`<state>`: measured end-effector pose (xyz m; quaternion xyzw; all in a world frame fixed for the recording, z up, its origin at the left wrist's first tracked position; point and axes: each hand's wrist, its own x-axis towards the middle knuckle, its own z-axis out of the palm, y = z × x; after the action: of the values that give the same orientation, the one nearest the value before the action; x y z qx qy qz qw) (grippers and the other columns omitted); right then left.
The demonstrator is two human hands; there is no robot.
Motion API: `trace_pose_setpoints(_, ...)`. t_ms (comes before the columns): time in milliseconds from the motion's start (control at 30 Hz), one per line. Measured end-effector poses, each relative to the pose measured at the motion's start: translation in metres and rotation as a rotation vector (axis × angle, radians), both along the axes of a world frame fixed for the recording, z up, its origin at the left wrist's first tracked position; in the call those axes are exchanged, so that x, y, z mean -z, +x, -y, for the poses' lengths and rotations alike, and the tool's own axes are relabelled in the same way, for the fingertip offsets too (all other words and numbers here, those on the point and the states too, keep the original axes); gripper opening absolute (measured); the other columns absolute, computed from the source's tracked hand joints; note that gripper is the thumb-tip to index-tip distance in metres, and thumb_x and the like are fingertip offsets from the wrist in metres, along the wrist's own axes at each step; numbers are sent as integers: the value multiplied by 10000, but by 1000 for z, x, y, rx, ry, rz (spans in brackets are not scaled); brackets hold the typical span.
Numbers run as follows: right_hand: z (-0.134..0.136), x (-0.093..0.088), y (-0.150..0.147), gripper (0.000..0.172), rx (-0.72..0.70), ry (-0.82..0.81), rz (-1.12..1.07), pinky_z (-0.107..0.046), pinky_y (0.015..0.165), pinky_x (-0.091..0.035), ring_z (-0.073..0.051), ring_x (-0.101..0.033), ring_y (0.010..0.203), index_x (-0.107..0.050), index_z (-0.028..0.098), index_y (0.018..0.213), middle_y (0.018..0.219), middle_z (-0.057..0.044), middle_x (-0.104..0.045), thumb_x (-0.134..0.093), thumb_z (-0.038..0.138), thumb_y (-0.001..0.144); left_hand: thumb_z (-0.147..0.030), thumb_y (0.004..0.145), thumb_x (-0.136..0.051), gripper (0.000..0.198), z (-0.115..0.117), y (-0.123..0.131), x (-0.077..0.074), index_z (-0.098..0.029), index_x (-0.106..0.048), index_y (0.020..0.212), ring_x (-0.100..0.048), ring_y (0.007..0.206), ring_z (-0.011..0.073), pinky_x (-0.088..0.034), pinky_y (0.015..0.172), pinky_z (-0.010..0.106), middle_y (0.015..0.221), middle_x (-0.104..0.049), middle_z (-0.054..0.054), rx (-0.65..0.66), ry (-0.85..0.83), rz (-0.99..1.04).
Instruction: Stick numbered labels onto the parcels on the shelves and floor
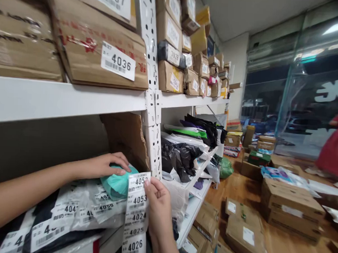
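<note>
My left hand (108, 165) rests on a teal plastic package (116, 184), its fingers bent over the top. The package lies on a pile of labelled bags (84, 201) on the lower shelf. My right hand (158, 200) pinches a long strip of white number labels (137, 216) near its upper right edge. The strip hangs down in front of the shelf, and numbers such as 4053, 4024, 4025 and 4026 can be read on it. Its upper end touches or overlaps the teal package's right side.
A white metal post (154, 148) stands just beyond my hands. Labelled boxes (118, 61) fill the upper shelf. Black and white bags (181, 157) lie on the neighbouring shelf. Cartons (291, 206) cover parts of the wooden floor. A person in red (334, 148) is at the right edge.
</note>
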<state>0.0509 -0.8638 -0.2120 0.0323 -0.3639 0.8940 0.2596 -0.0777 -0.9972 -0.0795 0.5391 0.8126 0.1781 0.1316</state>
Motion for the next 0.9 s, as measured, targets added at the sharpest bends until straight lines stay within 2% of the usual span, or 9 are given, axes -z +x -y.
trace_pose_setpoints(67, 8, -8, -14, 359, 14, 50, 0, -251, 534, -461, -155, -628, 561, -652, 131, 849, 666, -43, -723, -746, 441, 695, -459, 770, -592, 328, -5, -4, 4, -194, -706, 926, -566, 1065, 215, -399, 988, 299, 1103, -620, 58, 12, 7, 1)
trace_pose_setpoints(233, 19, -17, -38, 369, 106, 106, 99, -238, 463, -386, -114, -502, 434, -619, 142, 720, 482, 28, -601, -742, 485, 659, -587, 846, -329, 501, -12, 2, 10, -168, -602, 818, -579, 853, 202, -457, 829, 317, 857, -652, 51, -173, 182, 149)
trace_pose_setpoints(367, 15, -15, -44, 483, 247, 143, 164, -201, 424, -267, -55, -330, 413, -443, 188, 493, 398, 96, -401, -786, 521, 562, -627, 736, -509, 463, -16, 10, 10, -166, -550, 739, -561, 781, 195, -444, 707, 279, 783, -619, 27, -166, 75, 33)
trace_pose_setpoints(433, 13, -14, -45, 551, 281, 124, 182, -196, 422, -235, -47, -284, 424, -366, 202, 459, 398, 106, -346, -780, 555, 547, -592, 769, -460, 430, -17, 13, 8, -170, -537, 741, -558, 802, 199, -441, 713, 282, 819, -606, 39, -154, 46, -75)
trace_pose_setpoints(567, 13, -16, -41, 488, -13, 112, 175, -207, 430, -276, -57, -331, 398, -528, 173, 564, 420, 90, -444, -816, 556, 477, -465, 846, -329, 338, -19, 20, 6, -181, -502, 783, -555, 843, 206, -442, 796, 319, 907, -567, 77, -223, -35, -326)
trace_pose_setpoints(667, 16, -19, -26, 531, -75, 74, 208, -211, 424, -271, -54, -308, 383, -459, 191, 504, 398, 94, -414, -832, 563, 429, -404, 860, -323, 304, -18, 23, 5, -169, -514, 842, -565, 864, 215, -440, 838, 334, 956, -561, 99, -246, -144, -417)
trace_pose_setpoints(800, 11, 0, 12, 571, 97, 197, 237, -219, 457, -265, -66, -268, 446, -327, 221, 501, 452, 98, -314, -746, 599, 590, -348, 851, -398, 382, -15, 21, 2, -105, -497, 1128, -580, 947, 233, -449, 875, 341, 1108, -574, 146, -302, -169, -422)
trace_pose_setpoints(833, 7, 10, 21, 581, 194, 242, 252, -221, 469, -259, -72, -263, 465, -300, 225, 510, 471, 97, -293, -745, 589, 600, -322, 845, -416, 417, -14, 19, -1, -111, -475, 1199, -575, 996, 234, -443, 901, 339, 1158, -575, 145, -282, -165, -409)
trace_pose_setpoints(900, 0, 33, 34, 578, 372, 319, 280, -233, 494, -265, -88, -280, 495, -274, 230, 521, 504, 85, -284, -749, 544, 622, -229, 827, -419, 425, -16, 15, -7, -176, -517, 1237, -520, 1147, 226, -385, 1000, 331, 1275, -562, 103, -127, -196, -370)
